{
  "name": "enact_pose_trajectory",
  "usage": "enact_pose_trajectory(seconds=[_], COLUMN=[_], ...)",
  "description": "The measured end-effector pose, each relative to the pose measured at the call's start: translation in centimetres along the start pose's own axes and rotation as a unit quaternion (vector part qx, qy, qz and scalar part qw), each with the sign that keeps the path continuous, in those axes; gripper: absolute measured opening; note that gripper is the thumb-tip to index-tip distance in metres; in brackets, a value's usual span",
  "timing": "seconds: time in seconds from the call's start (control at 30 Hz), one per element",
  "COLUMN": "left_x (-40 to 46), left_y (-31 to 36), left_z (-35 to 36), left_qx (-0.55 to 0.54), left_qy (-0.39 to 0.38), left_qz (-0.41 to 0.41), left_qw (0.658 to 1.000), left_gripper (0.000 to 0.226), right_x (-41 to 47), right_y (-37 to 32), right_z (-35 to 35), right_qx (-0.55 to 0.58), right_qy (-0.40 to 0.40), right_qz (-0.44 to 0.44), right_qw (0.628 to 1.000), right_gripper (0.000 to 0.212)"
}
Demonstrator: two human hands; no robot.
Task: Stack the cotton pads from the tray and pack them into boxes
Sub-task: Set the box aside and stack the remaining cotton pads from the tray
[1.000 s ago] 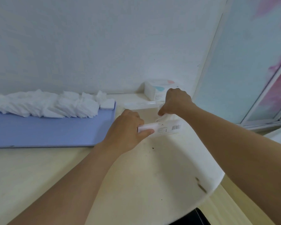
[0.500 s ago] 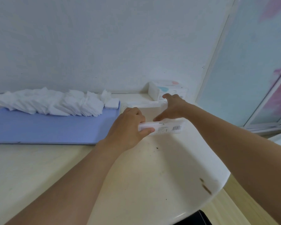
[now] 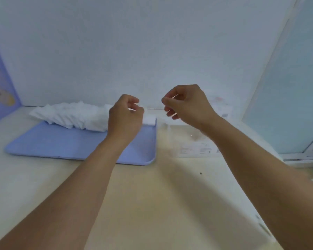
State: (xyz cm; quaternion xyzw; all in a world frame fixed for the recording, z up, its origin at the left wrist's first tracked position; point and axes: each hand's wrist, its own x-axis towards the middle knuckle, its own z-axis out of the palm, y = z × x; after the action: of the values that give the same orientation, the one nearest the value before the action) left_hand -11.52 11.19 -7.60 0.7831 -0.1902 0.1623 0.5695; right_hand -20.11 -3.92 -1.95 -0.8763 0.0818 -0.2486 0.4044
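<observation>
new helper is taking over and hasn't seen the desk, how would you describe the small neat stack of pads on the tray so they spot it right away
Start at the lilac tray lying flat on the pale table against the wall. A long, loose heap of white cotton pads runs along its far edge. The small stack sits in the tray's far right corner, just right of the left hand: a tidy square block, not fanned out like the heap.

White cotton pads (image 3: pixel 74 115) heaped in a loose row along the far side of a flat lilac tray (image 3: pixel 61 143), blurred clear box (image 3: pixel 193 143) just right of it
</observation>
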Motion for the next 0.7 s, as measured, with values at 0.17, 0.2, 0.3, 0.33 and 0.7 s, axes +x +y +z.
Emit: enact_pose_trajectory(seconds=[0.17,0.2,0.3,0.33,0.7], left_x=[-0.2,-0.6,-0.5,-0.2,-0.4], left_y=[-4.6,-5.7,-7.8,-8.2,-8.6], left_z=[-6.6,-7.3,-7.8,-8.0,-7.5], left_qx=[0.05,0.062,0.086,0.09,0.129], left_qy=[0.049,0.047,0.019,0.013,-0.037], left_qz=[-0.032,-0.032,-0.042,-0.043,-0.061], left_qw=[0.997,0.996,0.995,0.995,0.989], left_gripper=[0.017,0.017,0.018,0.017,0.013], right_x=[0.7,1.0,2.2,2.6,4.0], right_y=[-0.3,0.2,1.2,1.2,1.6], right_z=[9.8,11.2,14.1,15.2,16.9], right_qx=[-0.15,-0.168,-0.201,-0.202,-0.275], right_qy=[-0.121,-0.117,-0.101,-0.099,-0.071], right_qz=[0.044,0.043,0.041,0.039,-0.009], right_qw=[0.98,0.978,0.974,0.974,0.959], right_gripper=[0.07,0.08,0.093,0.093,0.06])
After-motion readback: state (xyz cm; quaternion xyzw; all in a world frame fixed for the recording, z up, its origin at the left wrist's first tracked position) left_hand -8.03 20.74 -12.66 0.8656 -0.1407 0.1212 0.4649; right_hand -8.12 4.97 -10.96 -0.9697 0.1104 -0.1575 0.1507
